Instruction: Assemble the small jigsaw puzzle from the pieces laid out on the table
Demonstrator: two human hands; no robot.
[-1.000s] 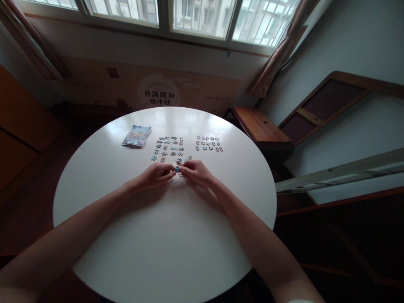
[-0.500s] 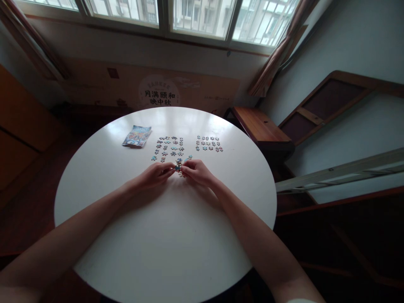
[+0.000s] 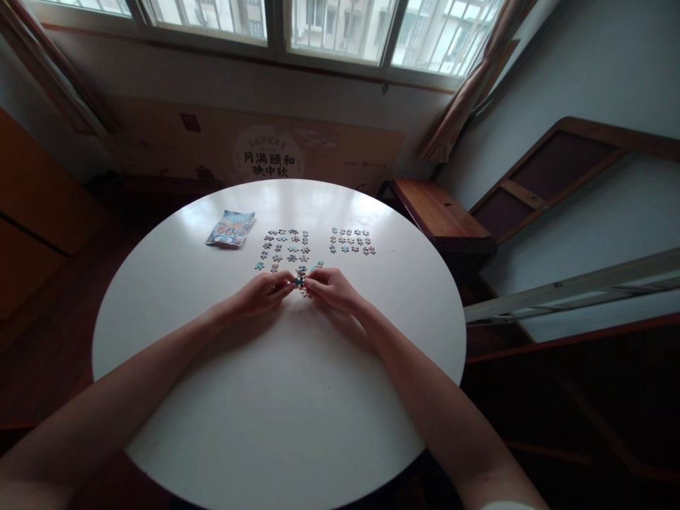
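Note:
My left hand [image 3: 261,292] and my right hand [image 3: 331,289] meet at the middle of a round white table [image 3: 276,397]. Both pinch small jigsaw pieces [image 3: 299,282] between their fingertips, holding them together just above the tabletop. Beyond my hands lie two loose groups of jigsaw pieces, a left group [image 3: 284,249] and a right group [image 3: 350,241], spread out singly. A colourful picture card or bag [image 3: 230,229] lies flat at the far left of the pieces.
A wooden bench or side table [image 3: 438,212] stands beyond the table's right edge. A framed panel [image 3: 557,170] leans on the right wall. A cardboard box with printed characters [image 3: 265,159] sits under the window.
Both hands have stayed pinched on the pieces at the same spot; only tiny finger shifts show.

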